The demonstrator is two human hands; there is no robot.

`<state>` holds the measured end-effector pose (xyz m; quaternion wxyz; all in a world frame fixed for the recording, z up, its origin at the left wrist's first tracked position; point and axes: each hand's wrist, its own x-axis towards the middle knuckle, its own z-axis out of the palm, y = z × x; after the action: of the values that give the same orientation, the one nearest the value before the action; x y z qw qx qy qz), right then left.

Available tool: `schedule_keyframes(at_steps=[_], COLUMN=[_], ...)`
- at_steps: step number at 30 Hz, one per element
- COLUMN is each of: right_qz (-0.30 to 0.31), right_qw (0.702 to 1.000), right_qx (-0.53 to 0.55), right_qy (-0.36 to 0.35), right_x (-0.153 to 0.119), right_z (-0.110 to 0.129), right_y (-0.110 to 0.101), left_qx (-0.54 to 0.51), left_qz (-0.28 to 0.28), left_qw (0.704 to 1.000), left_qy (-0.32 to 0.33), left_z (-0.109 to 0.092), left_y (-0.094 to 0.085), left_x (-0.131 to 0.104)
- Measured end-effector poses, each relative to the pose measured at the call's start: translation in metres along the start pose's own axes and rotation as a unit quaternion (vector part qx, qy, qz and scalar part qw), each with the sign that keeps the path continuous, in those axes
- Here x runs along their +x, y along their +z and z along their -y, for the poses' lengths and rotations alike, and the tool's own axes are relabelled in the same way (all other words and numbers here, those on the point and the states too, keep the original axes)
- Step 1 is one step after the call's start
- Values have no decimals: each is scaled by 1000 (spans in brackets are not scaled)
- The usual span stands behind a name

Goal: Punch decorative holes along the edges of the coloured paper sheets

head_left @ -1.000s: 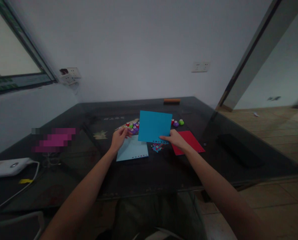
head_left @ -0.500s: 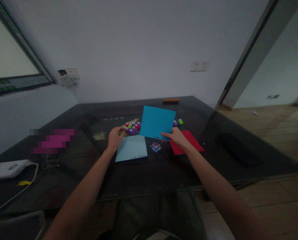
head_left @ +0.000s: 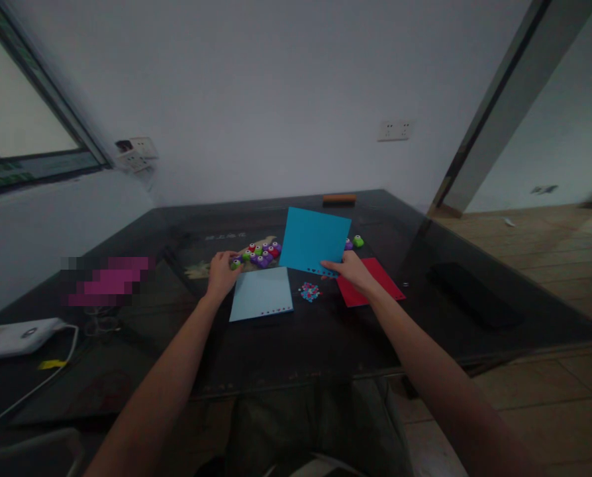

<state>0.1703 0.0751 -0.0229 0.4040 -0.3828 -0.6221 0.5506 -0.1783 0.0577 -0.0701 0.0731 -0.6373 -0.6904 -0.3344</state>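
My right hand (head_left: 348, 268) pinches the lower right corner of a blue sheet (head_left: 316, 240), which is raised above the table and has small holes along its bottom edge. At the left, my left hand (head_left: 222, 270) curls round a green punch (head_left: 236, 264) beside a cluster of red, green and purple punches (head_left: 263, 254). Just right of that hand lies a pale blue sheet (head_left: 262, 295) with small marks along its lower edge. A red sheet (head_left: 370, 283) rests partly behind my right hand. Small coloured cut-outs (head_left: 309, 291) are piled between the sheets.
The dark table (head_left: 300, 351) also bears a brown block (head_left: 339, 199) at the back, a black case (head_left: 475, 295) at the right and a white device (head_left: 18, 336) with a cable at the left. A green punch (head_left: 358, 241) sits behind the red sheet.
My left hand has shifted slightly left, and more punches show beside its fingers. The blue sheet in my right hand has risen very slightly.
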Motion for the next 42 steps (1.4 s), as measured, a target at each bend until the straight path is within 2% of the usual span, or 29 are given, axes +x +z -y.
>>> schedule_keyframes(at_steps=[5, 8, 13, 19, 30, 35, 38, 40, 42], right_qz=[-5, -5, 2, 6, -13, -18, -15, -15, -17], right_qw=[1000, 1000, 1000, 1000, 1000, 1000, 1000, 1000, 1000], right_qx=[-9, -9, 5, -8, -7, -2, 9, 7, 6], right_qy=[1, 4, -5, 6, 5, 14, 10, 9, 10], right_x=[0, 2, 1, -3, 2, 1, 0, 0, 1], right_z=[0, -2, -2, 5, -2, 0, 1, 0, -2], right_y=[0, -2, -1, 0, -2, -1, 1, 1, 2], left_qx=[58, 95, 128, 141, 115, 14, -110, -226, -373], left_qz=[48, 75, 88, 115, 84, 32, -17, -19, 27], left_qw=[996, 991, 984, 980, 987, 996, 993, 973, 922], left_qy=[54, 64, 86, 80, 72, 87, 37, -34, -104], left_z=[-29, -37, -33, -24, -23, -19, -24, -35, -52], left_y=[6, 10, 11, 9, 17, 9, -2, -7, -10], left_x=[11, 17, 26, 32, 28, 33, 32, 27, 19])
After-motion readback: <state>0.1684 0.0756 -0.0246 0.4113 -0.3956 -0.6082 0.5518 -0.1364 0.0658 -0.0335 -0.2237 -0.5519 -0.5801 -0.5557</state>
